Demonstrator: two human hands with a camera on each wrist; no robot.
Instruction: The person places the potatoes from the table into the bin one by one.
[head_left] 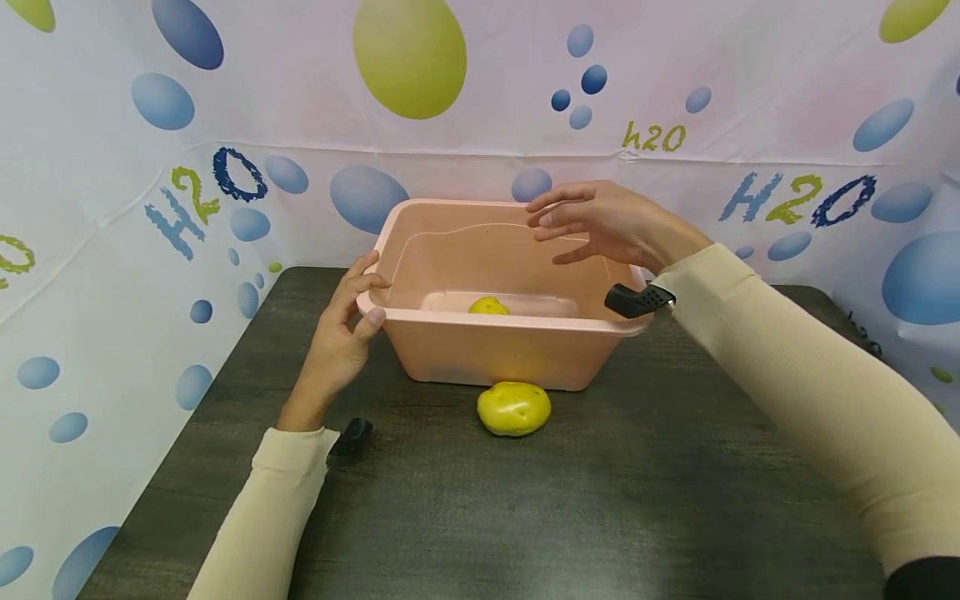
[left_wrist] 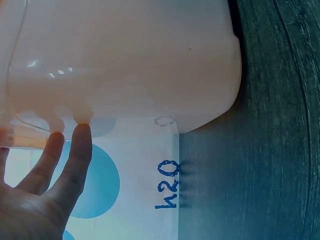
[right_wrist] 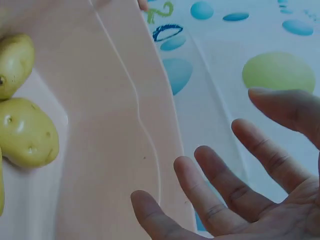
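A pink plastic tub (head_left: 495, 350) stands on the dark table, its near side facing me. My left hand (head_left: 337, 337) holds the tub's left rim near the front corner, the thumb at the corner; in the left wrist view, two fingertips (left_wrist: 82, 132) meet its wall. Over the tub's right part hovers my right hand (head_left: 600, 221), fingers spread and nothing in them. One yellow potato (head_left: 513, 408) lies on the table against the tub's front. Inside, another potato (head_left: 489, 306) shows above the front rim, and the right wrist view reveals potatoes (right_wrist: 29, 132) together on the tub floor.
Behind the table hangs a white curtain (head_left: 495, 100) printed with blue and green ovals and H2O lettering. Dark wood-grain tabletop (head_left: 600, 500) stretches in front of the tub. A black strap device (head_left: 637, 300) sits at my right wrist.
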